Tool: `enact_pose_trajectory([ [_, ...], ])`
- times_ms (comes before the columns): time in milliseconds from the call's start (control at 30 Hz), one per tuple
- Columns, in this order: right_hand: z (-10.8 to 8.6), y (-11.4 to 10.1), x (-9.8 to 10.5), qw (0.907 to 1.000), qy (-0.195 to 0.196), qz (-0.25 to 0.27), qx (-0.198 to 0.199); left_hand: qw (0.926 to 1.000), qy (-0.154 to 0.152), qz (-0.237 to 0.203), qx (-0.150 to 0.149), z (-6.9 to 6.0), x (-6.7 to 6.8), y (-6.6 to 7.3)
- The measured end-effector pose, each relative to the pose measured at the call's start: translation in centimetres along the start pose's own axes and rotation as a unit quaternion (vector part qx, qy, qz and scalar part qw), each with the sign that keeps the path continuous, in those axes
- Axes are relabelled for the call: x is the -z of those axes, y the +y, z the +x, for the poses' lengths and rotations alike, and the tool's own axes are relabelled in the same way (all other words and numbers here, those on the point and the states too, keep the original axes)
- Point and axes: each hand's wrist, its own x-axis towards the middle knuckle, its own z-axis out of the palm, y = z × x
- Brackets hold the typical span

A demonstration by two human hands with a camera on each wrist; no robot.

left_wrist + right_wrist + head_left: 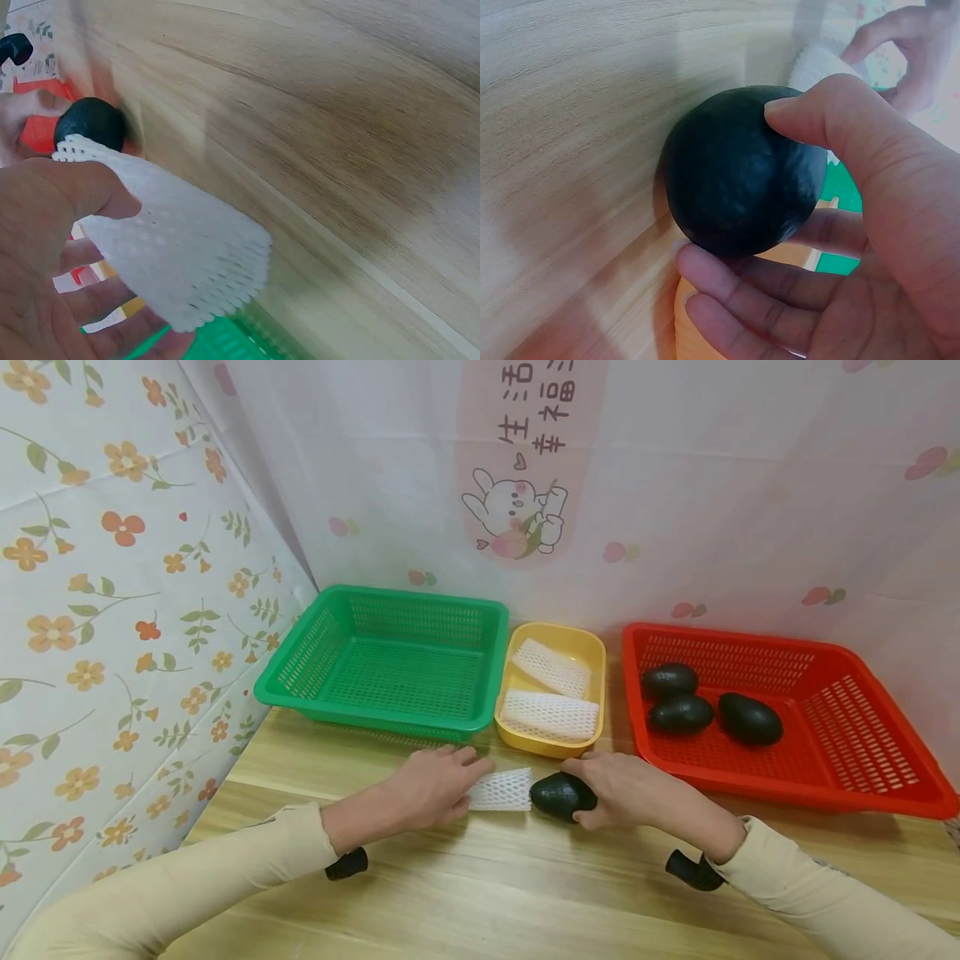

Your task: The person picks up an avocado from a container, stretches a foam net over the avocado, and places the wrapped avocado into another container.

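Note:
A white foam net sleeve point(501, 791) lies between the hands at table level; the left hand point(435, 785) holds it, thumb on one face and fingers on the other in the left wrist view point(180, 232). The right hand point(618, 789) grips a dark green avocado-like fruit point(562, 797), thumb on one side and fingers around the other, as the right wrist view shows point(742, 172). The fruit's narrow end is at the sleeve's right opening; whether it is inside cannot be told.
A green basket point(405, 722) stands at the back left. Beside it, a yellow tray point(543, 746) contains two foam sleeves point(551, 714). The red basket point(750, 781) at the right contains three dark fruits point(750, 719). Black objects point(347, 863) show by both forearms.

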Motion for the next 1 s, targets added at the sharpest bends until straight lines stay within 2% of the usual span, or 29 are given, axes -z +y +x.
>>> enact_pose_trajectory([
  [100, 0.0, 0.0, 0.0, 1.0, -0.002, 0.0, -0.004, 0.9999, 0.001, -0.012, -0.01, 0.3, 0.2, 0.4],
  [200, 0.0, -0.1, 0.0, 0.9999, -0.006, 0.001, -0.01, 0.9989, 0.021, -0.02, -0.036, 0.9, 0.3, 0.8],
  [300, 0.0, -0.1, 0.0, 0.9999, -0.008, 0.0, -0.014, 0.997, 0.044, -0.016, -0.062, 1.5, 0.2, 1.2],
  [400, 0.0, -0.1, 0.0, 0.9999, -0.006, -0.001, -0.014, 0.9962, 0.049, 0.0, -0.072, 2.1, 0.1, 1.6],
  [600, 0.0, -0.1, 0.0, 0.9999, -0.005, 0.005, -0.015, 0.997, 0.028, 0.013, -0.072, 2.6, -0.3, 2.0],
  [833, 0.1, -0.1, 0.0, 0.9997, -0.01, 0.006, -0.02, 0.9981, 0.008, 0.004, -0.06, 2.4, -0.4, 2.0],
  [1000, 0.1, -0.1, 0.0, 0.9997, -0.01, 0.004, -0.021, 0.9982, -0.017, 0.006, -0.057, 2.3, -0.4, 1.9],
])
